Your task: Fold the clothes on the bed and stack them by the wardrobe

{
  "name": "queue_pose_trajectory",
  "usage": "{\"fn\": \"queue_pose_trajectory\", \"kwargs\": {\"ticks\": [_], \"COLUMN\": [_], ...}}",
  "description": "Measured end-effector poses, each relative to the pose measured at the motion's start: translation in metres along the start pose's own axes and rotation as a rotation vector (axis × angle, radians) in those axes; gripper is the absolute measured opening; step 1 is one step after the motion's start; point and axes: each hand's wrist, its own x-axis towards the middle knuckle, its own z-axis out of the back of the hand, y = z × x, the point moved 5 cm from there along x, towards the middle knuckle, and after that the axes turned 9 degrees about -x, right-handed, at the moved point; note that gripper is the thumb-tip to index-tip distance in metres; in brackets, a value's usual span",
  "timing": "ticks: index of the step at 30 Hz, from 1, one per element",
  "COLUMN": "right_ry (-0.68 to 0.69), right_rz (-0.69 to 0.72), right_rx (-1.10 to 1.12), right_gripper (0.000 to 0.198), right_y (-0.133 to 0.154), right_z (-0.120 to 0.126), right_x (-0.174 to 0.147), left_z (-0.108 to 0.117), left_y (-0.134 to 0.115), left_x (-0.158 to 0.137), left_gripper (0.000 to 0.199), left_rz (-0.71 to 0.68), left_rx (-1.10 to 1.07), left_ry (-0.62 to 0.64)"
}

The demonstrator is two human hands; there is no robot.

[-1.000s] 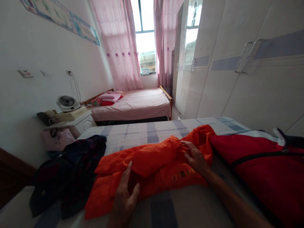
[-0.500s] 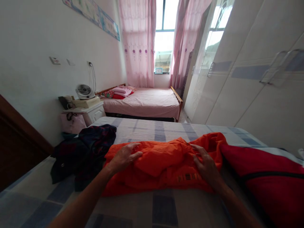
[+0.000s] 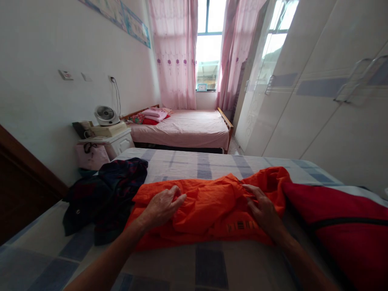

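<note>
Spread across the near bed is a rumpled orange garment [image 3: 200,206], with a dark printed mark near its front right edge. My left hand [image 3: 162,204] rests on its left part, fingers bent and thumb apart from them. On the right part lies my right hand [image 3: 263,208], its fingers stretched and spread over the cloth. Neither hand visibly grips a fold. A dark plaid garment [image 3: 106,194] lies crumpled to the left of the orange one. Close on the right is a red item with black trim [image 3: 339,214], partly cut off by the frame.
Blue and white checked bedding [image 3: 209,258] covers the near bed. Beyond it stands a second bed with a pink sheet [image 3: 194,129]. A white nightstand [image 3: 121,143] with a fan [image 3: 106,115] is at the left. A tall white wardrobe [image 3: 303,113] lines the right side.
My left hand has shifted slightly right over the orange garment, and its fingers are more bent. My right hand stays nearly in place. The view has tilted a little.
</note>
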Motion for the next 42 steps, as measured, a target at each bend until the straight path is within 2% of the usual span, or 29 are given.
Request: {"fn": "queue_pose_trajectory", "kwargs": {"ticks": [5,8,10,12,14,16,19,22,24,29,31,33,35,37,39,42], "right_ry": [-0.007,-0.021,-0.047,-0.108,-0.181,-0.193,-0.066,0.071,0.144,0.383,0.382,0.364,0.372,0.325,0.157,-0.122], "right_rz": [0.009,0.033,0.072,0.132,0.207,0.297,0.459,0.545,0.496,0.233,0.213,0.226,0.249,0.272,0.239,0.026], "right_rx": [-0.016,-0.026,-0.045,-0.087,-0.133,-0.160,-0.210,-0.292,-0.353,-0.451,-0.437,-0.408,-0.381,-0.355,-0.382,-0.616], "right_gripper": [0.036,0.035,0.035,0.035,0.034,0.035,0.042,0.050,0.052,0.057,0.059,0.059,0.057,0.052,0.048,0.047], "right_y": [-0.001,0.005,0.015,0.029,0.048,0.072,0.108,0.125,0.115,0.054,0.043,0.042,0.044,0.044,0.034,0.000], "right_z": [0.000,0.006,0.013,0.020,0.027,0.028,0.018,-0.005,-0.026,-0.089,-0.102,-0.104,-0.096,-0.075,-0.040,0.022], "right_x": [0.000,0.001,0.000,-0.003,-0.008,-0.012,-0.011,0.004,0.021,0.048,0.050,0.050,0.050,0.053,0.060,0.067], "left_z": [0.009,0.033,0.049,0.057,0.055,0.047,0.034,0.020,0.007,-0.026,-0.031,-0.033,-0.031,-0.028,-0.024,-0.013], "left_y": [0.006,0.015,0.026,0.039,0.047,0.044,0.024,0.011,0.013,0.037,0.040,0.041,0.040,0.040,0.040,0.032], "left_x": [0.005,0.005,0.003,0.001,0.000,-0.001,-0.005,-0.010,-0.012,-0.016,-0.016,-0.015,-0.015,-0.016,-0.017,-0.018], "left_gripper": [0.033,0.037,0.037,0.036,0.036,0.037,0.038,0.042,0.048,0.063,0.062,0.061,0.061,0.060,0.060,0.057], "left_rz": [0.017,0.052,0.103,0.167,0.187,0.092,-0.127,-0.177,-0.133,0.011,0.027,0.036,0.047,0.051,0.044,0.026], "left_rx": [-0.184,-0.289,-0.242,-0.086,0.106,0.253,0.343,0.356,0.364,0.360,0.361,0.363,0.358,0.341,0.315,0.297], "left_ry": [-0.068,-0.256,-0.399,-0.467,-0.473,-0.472,-0.425,-0.312,-0.234,-0.136,-0.124,-0.116,-0.119,-0.113,-0.098,-0.138]}}
